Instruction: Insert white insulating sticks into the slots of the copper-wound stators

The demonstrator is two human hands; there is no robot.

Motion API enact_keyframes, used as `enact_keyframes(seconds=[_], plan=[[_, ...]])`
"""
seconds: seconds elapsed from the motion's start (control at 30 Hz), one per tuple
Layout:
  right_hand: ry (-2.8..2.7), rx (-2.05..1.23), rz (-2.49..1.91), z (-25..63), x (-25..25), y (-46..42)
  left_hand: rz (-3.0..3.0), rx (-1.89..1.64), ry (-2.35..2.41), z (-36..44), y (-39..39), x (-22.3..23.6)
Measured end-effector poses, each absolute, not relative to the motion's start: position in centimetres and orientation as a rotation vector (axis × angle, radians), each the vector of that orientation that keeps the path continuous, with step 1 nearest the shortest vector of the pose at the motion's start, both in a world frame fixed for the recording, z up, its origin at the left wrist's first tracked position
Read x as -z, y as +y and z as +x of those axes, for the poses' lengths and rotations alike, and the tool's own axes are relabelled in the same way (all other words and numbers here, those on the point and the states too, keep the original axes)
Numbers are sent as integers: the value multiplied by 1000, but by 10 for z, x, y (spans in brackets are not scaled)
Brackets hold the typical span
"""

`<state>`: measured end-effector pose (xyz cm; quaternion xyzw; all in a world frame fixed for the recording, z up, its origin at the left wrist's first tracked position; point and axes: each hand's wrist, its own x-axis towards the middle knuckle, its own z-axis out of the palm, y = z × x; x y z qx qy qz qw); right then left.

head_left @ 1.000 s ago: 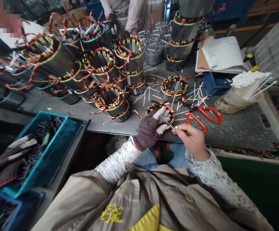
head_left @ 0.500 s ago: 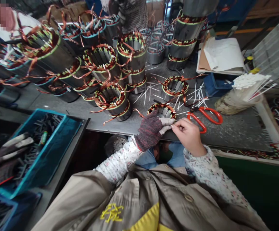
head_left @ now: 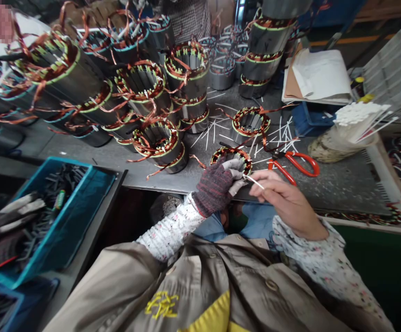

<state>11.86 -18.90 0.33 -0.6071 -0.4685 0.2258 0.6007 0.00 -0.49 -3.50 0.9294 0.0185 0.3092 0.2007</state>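
Note:
A small stator with copper windings lies at the near edge of the grey workbench. My left hand, in a dark knitted glove with white fingertips, is closed on the stator's near rim. My bare right hand is just right of it, fingers pinched on a thin white strip that points toward the stator. Red-handled scissors lie on the bench beyond my right hand.
Several wound stators stand and lie stacked across the bench's left and back. Loose white strips are scattered near another small stator. A bag of white strips sits right, papers behind it. A teal bin is at left. Another person stands opposite.
My right hand has drawn back toward me and to the right, pulling the white strip out from the stator's rim. My left hand has stayed on the stator.

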Motion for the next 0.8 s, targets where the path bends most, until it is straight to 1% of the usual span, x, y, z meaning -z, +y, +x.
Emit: enact_keyframes(seconds=[0.07, 0.1, 0.17, 0.23, 0.27, 0.37, 0.43, 0.63, 0.8], plan=[[-1023, -705, -1339, 119, 3, -192, 2664, -765, -11, 0, -2, 36], [-986, -732, -1340, 119, 5, -194, 2690, -725, -27, 0, 0, 37], [-926, -638, -1412, 121, 5, -200, 2710, -723, -34, 0, 1, 38], [-907, -530, -1455, 123, 1, -202, 2691, -831, -41, 0, 0, 39], [-912, -542, -1437, 123, 0, -200, 2684, -880, -43, 0, 0, 39], [-881, -758, -1274, 118, 3, -191, 2707, -905, -50, 0, -2, 41], [-791, -829, -1214, 111, 8, -188, 2728, -872, -35, 1, -3, 41], [-549, -636, -1177, 116, -2, -192, 2718, -883, 23, 5, -12, 39], [-542, -494, -1117, 141, -3, -122, 2842, -814, 67, 15, -33, 44]])
